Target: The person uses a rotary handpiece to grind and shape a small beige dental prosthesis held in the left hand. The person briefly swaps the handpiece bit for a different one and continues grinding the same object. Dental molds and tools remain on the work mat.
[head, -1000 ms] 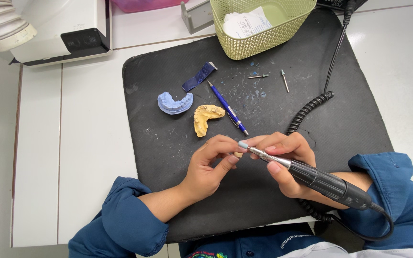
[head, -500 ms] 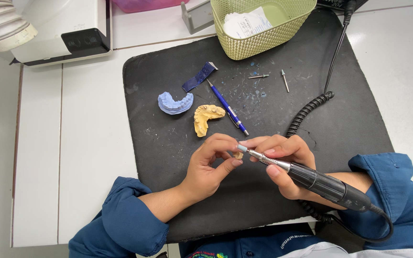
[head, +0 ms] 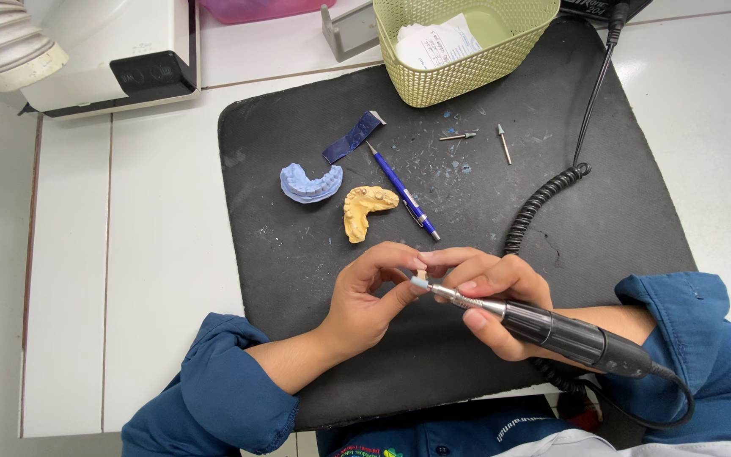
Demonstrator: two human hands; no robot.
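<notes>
I cannot identify the small pale piece [head: 419, 276] pinched in my left hand [head: 365, 300]: fingertips cover most of it. The tool tip of the handpiece [head: 552, 330] is too small to make out. The frame's top edge cuts off the pink tray [head: 255, 8], the white machine [head: 112, 42] and the green basket [head: 501, 68].

Beyond my left hand [head: 365, 296] I see two dental casts [head: 370, 208] on the mat [head: 298, 254]; the pen [head: 403, 190] lies right of them, the basket [head: 467, 51] farther back.
</notes>
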